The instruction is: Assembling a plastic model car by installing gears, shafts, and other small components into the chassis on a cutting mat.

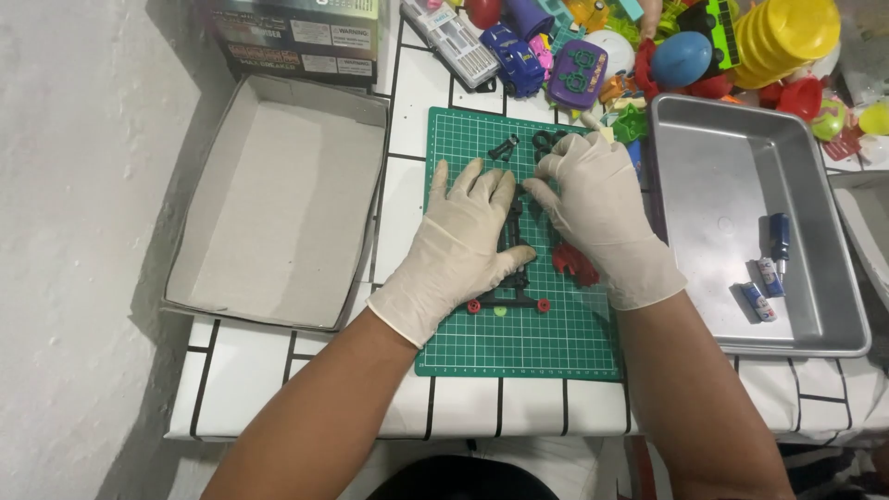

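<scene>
The work looks part-way through, as far as I can judge: a black toy frame [517, 250] lies dismantled on the green mat [519, 343], its red wheels [474, 306] on one axle near the mat's middle, a loose red part [574, 264] just beside it and small black pieces [505, 148] near the mat's top edge. The left hand [463, 245], in a thin cream latex glove, lies flat and spread on the frame, pressing it down without gripping. The right hand [597, 208], gloved alike, is bent, its fingertips pinching at the frame's upper end; what they hold is hidden. To the right, a smooth metal tray [722, 176] holds three small batteries [767, 278]. An open cardboard box [278, 204] sits left; glossy plastic toys [593, 56] crowd the back of the tiled table [407, 185].
</scene>
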